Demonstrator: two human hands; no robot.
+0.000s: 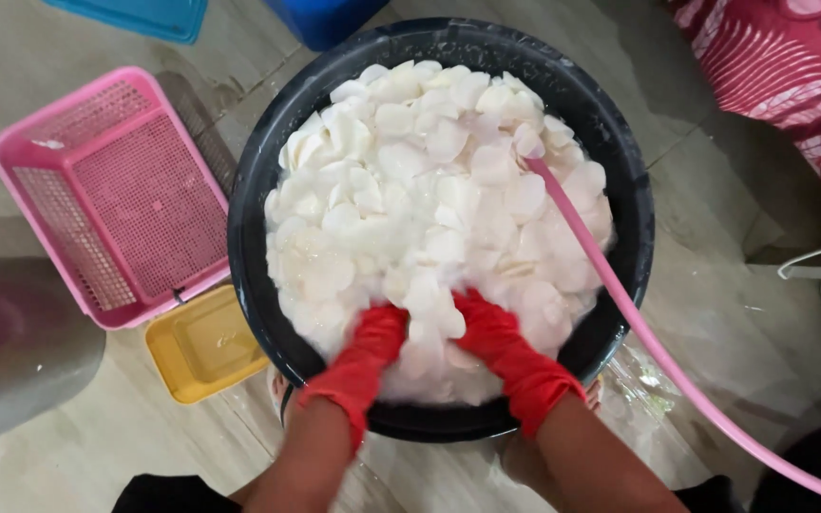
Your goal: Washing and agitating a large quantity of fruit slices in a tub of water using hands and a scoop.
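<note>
A big black round tub (249, 190) on the floor is heaped with thin white slices (429, 180) in milky water. Both my hands wear red rubber gloves. My left hand (372, 337) is plunged into the slices at the tub's near edge, its fingers buried. Close beside it, my right hand (486, 332) is pushed into the same heap, fingers also hidden. A pink hose (610, 285) runs from the lower right over the rim and ends among the slices at the right of the pile.
A pink slatted plastic basket (116, 190) stands left of the tub, with a small yellow tray (201, 342) just below it. Blue containers (325, 17) sit at the top edge. Red patterned cloth (791, 66) fills the top right. The tiled floor is wet.
</note>
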